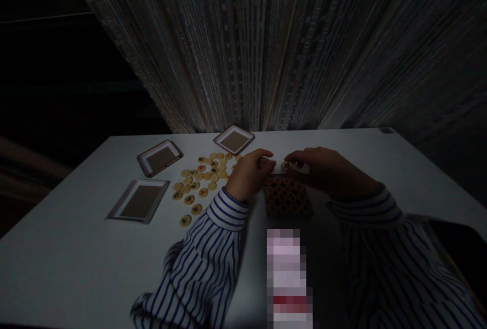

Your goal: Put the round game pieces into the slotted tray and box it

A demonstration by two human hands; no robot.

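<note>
Over the white table [76, 227], my right hand [327, 171] pinches a round wooden xiangqi piece [287, 165] between thumb and fingertips, just beyond the tightly packed square of pieces [287, 196]. My left hand [249, 174] sits curled close beside it, fingers bent inward, and I cannot tell whether it holds anything. To its left lies a loose scatter of pieces [198, 182], with three framed trays [160, 158] past them. A thin pinch on a smooth disc could slip, and the piece could drop onto the square and knock its rows out of line. My striped left cuff [228, 209] sits at the scatter's edge, so a careless shift could drag pieces along. In this dim light, a character could also be misread.
</note>
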